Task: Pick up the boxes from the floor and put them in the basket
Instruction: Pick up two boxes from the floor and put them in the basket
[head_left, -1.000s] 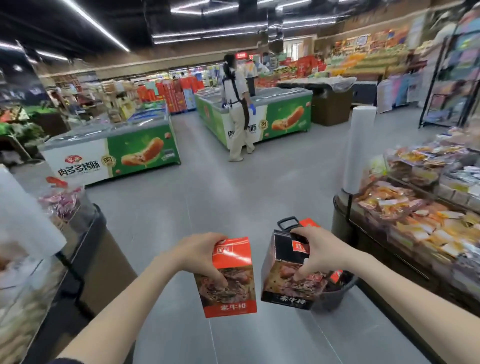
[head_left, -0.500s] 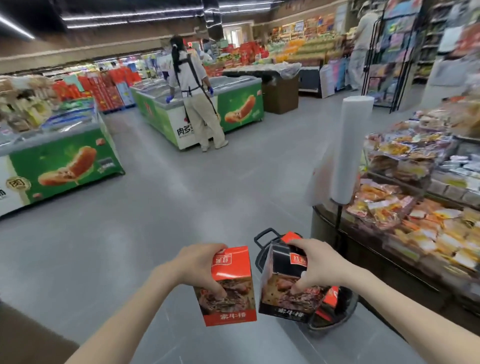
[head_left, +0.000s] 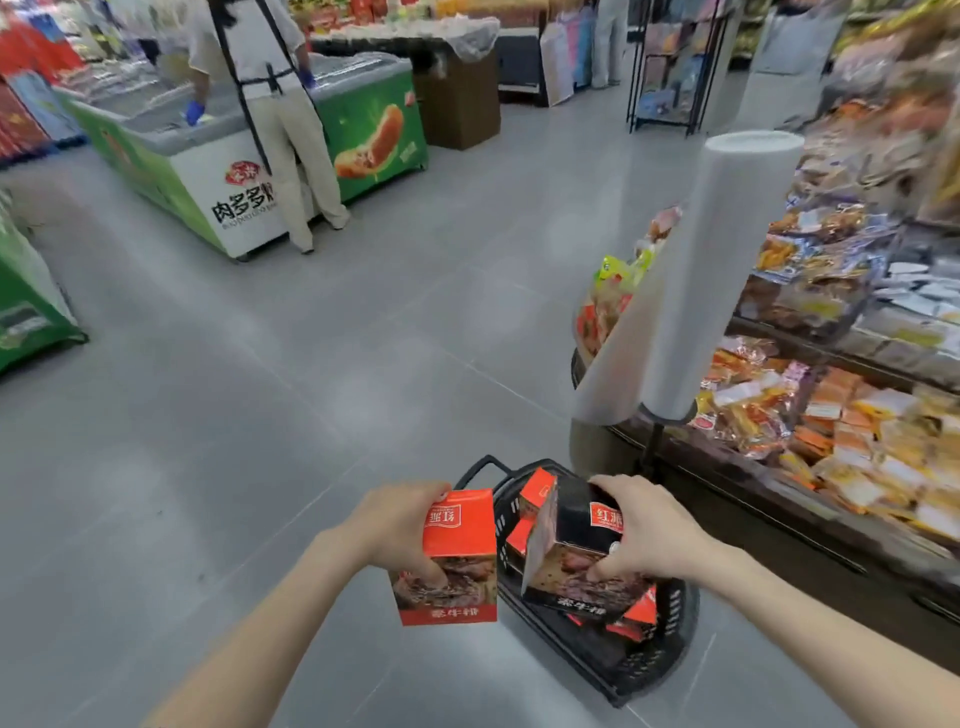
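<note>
My left hand (head_left: 400, 525) grips an orange-red box (head_left: 457, 561) with a meat picture, held upright just left of the basket. My right hand (head_left: 644, 530) holds a black box (head_left: 576, 551) of the same kind, tilted, over the black plastic basket (head_left: 660, 654) on the floor. Inside the basket lie several more red boxes (head_left: 535, 493), partly hidden under the black box. The basket's handle (head_left: 483, 465) sticks up at its far side.
A chilled display counter (head_left: 810, 525) full of packaged food runs along the right. A roll of plastic bags (head_left: 711, 270) stands on a post beside the basket. A person (head_left: 275, 109) stands at a green freezer chest (head_left: 208, 156) ahead left. Grey floor (head_left: 260, 441) spreads to the left.
The view has swung right and down, closer to the basket. Both hands with their boxes have moved nearer the basket, and the black box now hangs over it.
</note>
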